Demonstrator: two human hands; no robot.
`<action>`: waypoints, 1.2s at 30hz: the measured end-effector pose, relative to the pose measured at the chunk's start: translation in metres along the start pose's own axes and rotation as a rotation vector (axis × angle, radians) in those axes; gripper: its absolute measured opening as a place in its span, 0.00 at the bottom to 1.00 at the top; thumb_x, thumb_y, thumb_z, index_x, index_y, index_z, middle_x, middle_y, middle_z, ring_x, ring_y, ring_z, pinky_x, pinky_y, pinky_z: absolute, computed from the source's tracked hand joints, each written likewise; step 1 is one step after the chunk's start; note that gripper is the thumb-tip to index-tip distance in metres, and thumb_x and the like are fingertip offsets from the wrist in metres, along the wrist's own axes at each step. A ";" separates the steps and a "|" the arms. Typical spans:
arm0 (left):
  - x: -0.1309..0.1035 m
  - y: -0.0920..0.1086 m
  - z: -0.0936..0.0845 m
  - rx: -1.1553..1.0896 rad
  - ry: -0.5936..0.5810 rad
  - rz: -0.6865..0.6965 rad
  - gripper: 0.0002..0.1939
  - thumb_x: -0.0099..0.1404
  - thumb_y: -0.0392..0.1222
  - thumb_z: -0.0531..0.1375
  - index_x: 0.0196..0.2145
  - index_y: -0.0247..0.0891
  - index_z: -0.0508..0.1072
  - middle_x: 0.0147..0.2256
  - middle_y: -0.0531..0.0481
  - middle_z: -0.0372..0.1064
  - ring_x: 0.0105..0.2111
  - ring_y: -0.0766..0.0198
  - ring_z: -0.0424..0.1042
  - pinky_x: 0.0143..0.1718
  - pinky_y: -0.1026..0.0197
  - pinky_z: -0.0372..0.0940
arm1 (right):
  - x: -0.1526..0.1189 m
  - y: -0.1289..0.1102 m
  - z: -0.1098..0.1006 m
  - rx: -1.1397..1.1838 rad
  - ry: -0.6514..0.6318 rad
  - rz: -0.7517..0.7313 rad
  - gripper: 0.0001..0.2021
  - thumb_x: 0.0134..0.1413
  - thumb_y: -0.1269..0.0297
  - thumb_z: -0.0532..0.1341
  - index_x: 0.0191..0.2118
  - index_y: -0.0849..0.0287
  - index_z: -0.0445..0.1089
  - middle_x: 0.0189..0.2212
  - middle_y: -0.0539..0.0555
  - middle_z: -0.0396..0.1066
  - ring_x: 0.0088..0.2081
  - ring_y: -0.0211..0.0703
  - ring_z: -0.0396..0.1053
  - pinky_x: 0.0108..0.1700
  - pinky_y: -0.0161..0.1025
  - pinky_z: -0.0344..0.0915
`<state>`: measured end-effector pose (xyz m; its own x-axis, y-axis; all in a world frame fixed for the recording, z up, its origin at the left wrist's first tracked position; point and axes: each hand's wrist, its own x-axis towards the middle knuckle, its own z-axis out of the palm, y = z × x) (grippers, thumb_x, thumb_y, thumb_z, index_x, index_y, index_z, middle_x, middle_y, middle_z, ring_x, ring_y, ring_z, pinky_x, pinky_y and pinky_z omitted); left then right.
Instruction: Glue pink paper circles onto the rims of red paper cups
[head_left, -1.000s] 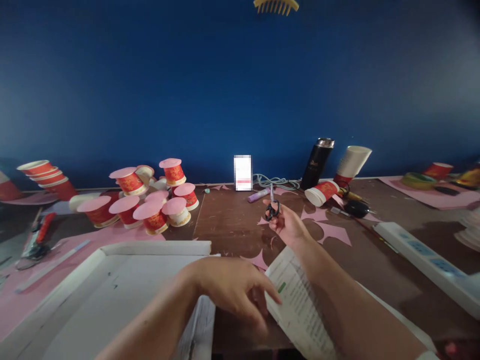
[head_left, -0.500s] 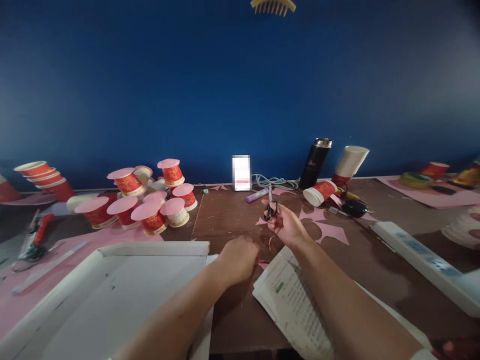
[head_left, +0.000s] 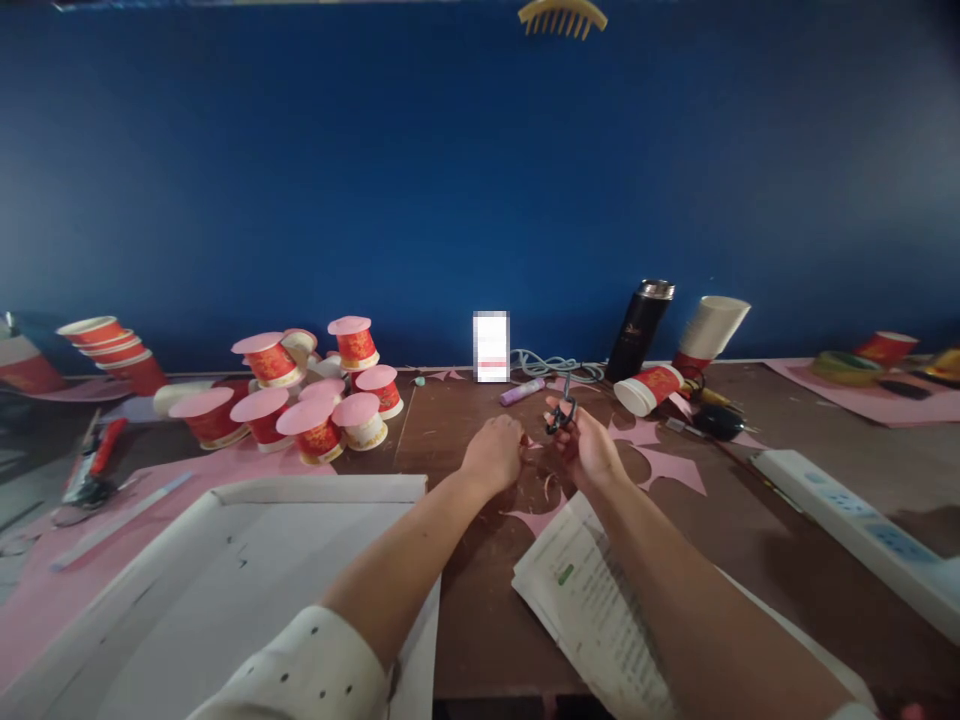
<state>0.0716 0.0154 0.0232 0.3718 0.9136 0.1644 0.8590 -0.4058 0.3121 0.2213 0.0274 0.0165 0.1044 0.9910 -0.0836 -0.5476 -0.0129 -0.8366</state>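
Observation:
My right hand [head_left: 589, 440] holds a pair of black-handled scissors [head_left: 562, 414] above the brown table, blades pointing up and away. Just left of it, my left hand [head_left: 495, 455] is closed low over the table, its fingertips at a small pink paper scrap [head_left: 530, 443]; whether it grips the scrap is hard to make out. A curved pink offcut [head_left: 538, 521] lies in front of that hand, beside folded printed paper [head_left: 581, 590] under my right forearm. Beyond my hands is a purple glue stick [head_left: 523, 392].
Red paper cups with pink discs [head_left: 311, 430] stand at left, behind a white box lid [head_left: 300, 560]. A black flask [head_left: 640, 330], tilted cups [head_left: 649, 388], pink offcuts [head_left: 671, 468] and a white power strip [head_left: 847, 520] are at right. A phone [head_left: 491, 347] stands by the blue wall.
My left hand has moved forward and slightly right, uncovering the curved pink offcut. My right hand and the scissors have shifted slightly right. The whole view has shifted a little.

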 end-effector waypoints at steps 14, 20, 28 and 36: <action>0.017 0.000 0.013 -0.081 -0.110 -0.118 0.10 0.63 0.42 0.55 0.34 0.38 0.74 0.36 0.42 0.73 0.36 0.57 0.73 0.37 0.59 0.64 | 0.001 0.003 0.000 -0.018 -0.016 -0.025 0.13 0.38 0.59 0.67 0.31 0.60 0.69 0.22 0.47 0.68 0.16 0.27 0.52 0.16 0.28 0.51; 0.002 0.002 -0.009 -0.154 -0.152 -0.112 0.10 0.60 0.43 0.56 0.36 0.37 0.74 0.34 0.43 0.75 0.34 0.57 0.73 0.32 0.61 0.61 | 0.004 0.001 -0.002 0.021 0.001 -0.046 0.12 0.38 0.61 0.66 0.32 0.60 0.69 0.22 0.46 0.67 0.16 0.27 0.51 0.16 0.27 0.50; -0.029 -0.005 -0.027 -0.341 -0.534 0.085 0.12 0.54 0.45 0.61 0.37 0.40 0.75 0.34 0.50 0.75 0.31 0.63 0.72 0.28 0.66 0.60 | 0.002 -0.002 -0.003 -0.102 -0.017 0.017 0.14 0.42 0.60 0.63 0.37 0.60 0.72 0.22 0.48 0.68 0.16 0.27 0.51 0.16 0.27 0.48; -0.046 0.021 -0.015 0.041 -0.447 0.194 0.09 0.57 0.36 0.57 0.34 0.40 0.76 0.35 0.43 0.76 0.35 0.54 0.75 0.33 0.61 0.64 | -0.007 0.017 -0.003 -1.135 -0.268 -0.449 0.17 0.48 0.60 0.61 0.46 0.53 0.75 0.32 0.50 0.76 0.32 0.41 0.71 0.38 0.38 0.65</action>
<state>0.0669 -0.0356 0.0357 0.6338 0.7461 -0.2043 0.7684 -0.5769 0.2771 0.2139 0.0199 0.0006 -0.1485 0.9318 0.3311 0.5308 0.3576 -0.7683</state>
